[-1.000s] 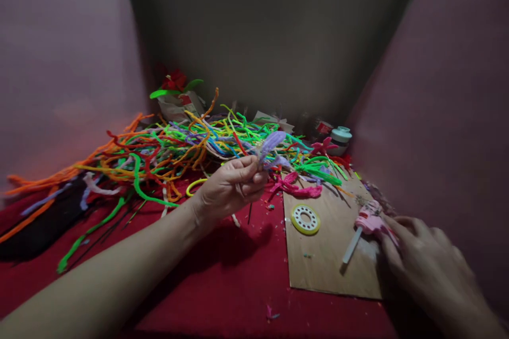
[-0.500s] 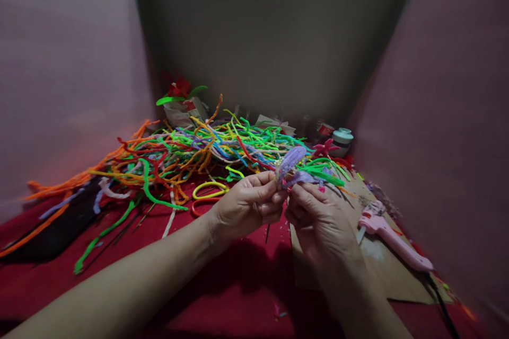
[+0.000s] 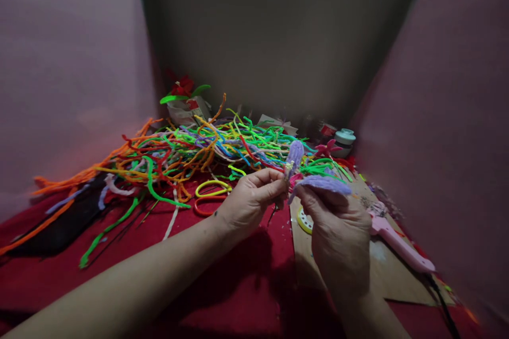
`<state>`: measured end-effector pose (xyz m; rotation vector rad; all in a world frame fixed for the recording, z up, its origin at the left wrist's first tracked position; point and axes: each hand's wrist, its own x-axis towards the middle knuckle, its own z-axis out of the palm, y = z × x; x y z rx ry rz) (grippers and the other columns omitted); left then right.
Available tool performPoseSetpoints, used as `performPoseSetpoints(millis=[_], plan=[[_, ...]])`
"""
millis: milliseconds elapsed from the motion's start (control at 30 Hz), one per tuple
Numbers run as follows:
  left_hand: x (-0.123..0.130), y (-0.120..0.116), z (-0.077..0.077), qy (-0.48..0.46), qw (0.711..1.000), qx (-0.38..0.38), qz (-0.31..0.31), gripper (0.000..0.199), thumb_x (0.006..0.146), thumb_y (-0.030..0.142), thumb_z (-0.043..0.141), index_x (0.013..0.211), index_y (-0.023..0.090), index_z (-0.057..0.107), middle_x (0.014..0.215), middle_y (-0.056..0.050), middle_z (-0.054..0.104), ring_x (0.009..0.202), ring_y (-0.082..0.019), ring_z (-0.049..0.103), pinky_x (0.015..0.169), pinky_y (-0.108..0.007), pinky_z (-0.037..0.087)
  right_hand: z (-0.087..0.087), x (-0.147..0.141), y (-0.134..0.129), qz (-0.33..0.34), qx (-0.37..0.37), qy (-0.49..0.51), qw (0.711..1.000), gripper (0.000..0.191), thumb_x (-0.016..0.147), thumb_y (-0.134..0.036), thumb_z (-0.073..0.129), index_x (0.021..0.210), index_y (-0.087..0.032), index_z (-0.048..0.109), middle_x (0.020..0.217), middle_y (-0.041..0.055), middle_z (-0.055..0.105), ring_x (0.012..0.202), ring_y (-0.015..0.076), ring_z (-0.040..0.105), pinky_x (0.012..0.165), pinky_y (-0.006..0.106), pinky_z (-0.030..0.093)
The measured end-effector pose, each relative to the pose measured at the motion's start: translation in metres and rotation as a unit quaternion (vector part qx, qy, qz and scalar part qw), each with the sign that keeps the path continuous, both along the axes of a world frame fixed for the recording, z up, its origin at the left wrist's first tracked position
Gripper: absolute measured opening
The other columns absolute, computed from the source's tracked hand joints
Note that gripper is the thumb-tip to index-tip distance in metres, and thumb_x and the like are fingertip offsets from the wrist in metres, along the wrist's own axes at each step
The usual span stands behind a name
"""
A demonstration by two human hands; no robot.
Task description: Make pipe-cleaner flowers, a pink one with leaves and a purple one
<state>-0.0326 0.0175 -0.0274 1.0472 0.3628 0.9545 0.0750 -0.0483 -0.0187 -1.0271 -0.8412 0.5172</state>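
Two-handed, holds up fuzzy purple pieces above a red cloth (image 3: 222,302). With the left hand (image 3: 256,197), nearly closed, pinches the base of an upright purple petal (image 3: 295,156) between thumb and fingertips, right beside a cluster of pale yellow bits (image 3: 289,166). Lets a thin dark stem (image 3: 272,215) poke out below the left fingers. With the right hand (image 3: 342,238), curled in just as tightly, grips a second purple petal (image 3: 326,185), laid sideways over the thumb and bent down at the end toward the left hand. Cannot tell whether joined to the upright one. Behind both hands, has a tangle of coloured fuzzy stems (image 3: 222,143); beside the left wrist, a yellow loop (image 3: 227,187) and a red loop (image 3: 203,214), like scissor handles. Right of the right hand, has a pink glue gun (image 3: 403,246) resting on a cardboard sheet (image 3: 401,286); on the other side, a partly hidden yellow-and-white disc (image 3: 304,221). Farther back, has a dark pink flower (image 3: 326,148) near a teal-lidded jar (image 3: 345,136).
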Motion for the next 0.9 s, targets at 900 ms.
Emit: performPoseSetpoints(millis=[900], plan=[[-0.0024,-0.0039,0.0023,0.040,0.998,0.040,-0.006,0.012,0.072,0.022,0.072,0.069,0.013,0.064,0.062,-0.001,0.060,0.055,-0.009,0.051,0.057,-0.023,0.040,-0.0053,0.0034,0.0043,0.014,0.026,-0.088,0.996,0.013,0.068,-0.014,0.070,0.069,-0.027,0.074,0.070,-0.0040,0.071,0.066,0.0145,0.060,0.063,0.030,0.053]])
